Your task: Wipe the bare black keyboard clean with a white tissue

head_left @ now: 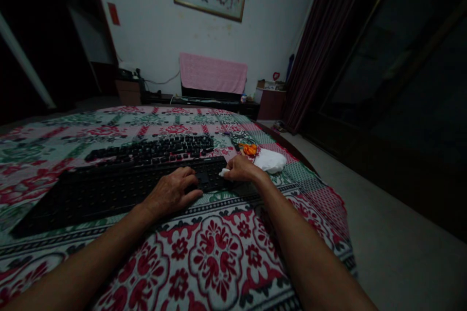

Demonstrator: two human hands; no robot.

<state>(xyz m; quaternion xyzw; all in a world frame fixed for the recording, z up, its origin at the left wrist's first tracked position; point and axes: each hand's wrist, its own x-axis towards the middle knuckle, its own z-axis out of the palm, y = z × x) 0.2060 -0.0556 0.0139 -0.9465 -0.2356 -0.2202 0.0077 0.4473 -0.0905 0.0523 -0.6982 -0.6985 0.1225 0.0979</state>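
A black keyboard (105, 187), stripped of its keycaps, lies across the patterned tablecloth. My left hand (175, 188) rests on it right of the middle, palm down, fingers loosely apart and gripping nothing. At the keyboard's right end my right hand (241, 169) is closed around a small white tissue (224, 172), which touches the key bed there. Behind the keyboard the loose black keycaps (156, 149) are spread in rough rows. Just beyond my right hand sit a white bundle (270, 161), perhaps a tissue pack, and a small orange object (249, 149) whose kind I cannot tell.
A dark cable (239, 139) lies coiled behind the orange object. The tablecloth (215, 252) drapes over the table's curved right edge, with floor (394, 248) beyond. Against the far wall, a pink cloth (213, 73) covers a screen on a low cabinet.
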